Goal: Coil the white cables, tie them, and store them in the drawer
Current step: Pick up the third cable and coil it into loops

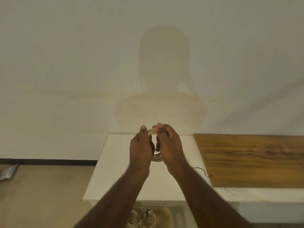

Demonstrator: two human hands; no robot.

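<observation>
Both hands are holding one coiled white cable (152, 132) in the air above the white cabinet top (115, 162), close to the wall. The left hand (140, 146) is gripping the coil's left side, thumb up along it; the right hand (169, 145) is curling round the right side, thumb pressing the top loops. Loops are showing above and below the hands; no tie is visible on them, so I am judging the tying step as pending. Risk: the loops are being kept together by finger pressure alone, so easing either grip to thread a tie could be letting the coil spring open or an end slip free. Below, at the frame's bottom edge, the open drawer (178, 216) is already holding at least two bundled white cables (148, 217); whether those are tied I cannot tell. A thin dark wire (201, 170) is lying beside the wooden board (255, 162).
</observation>
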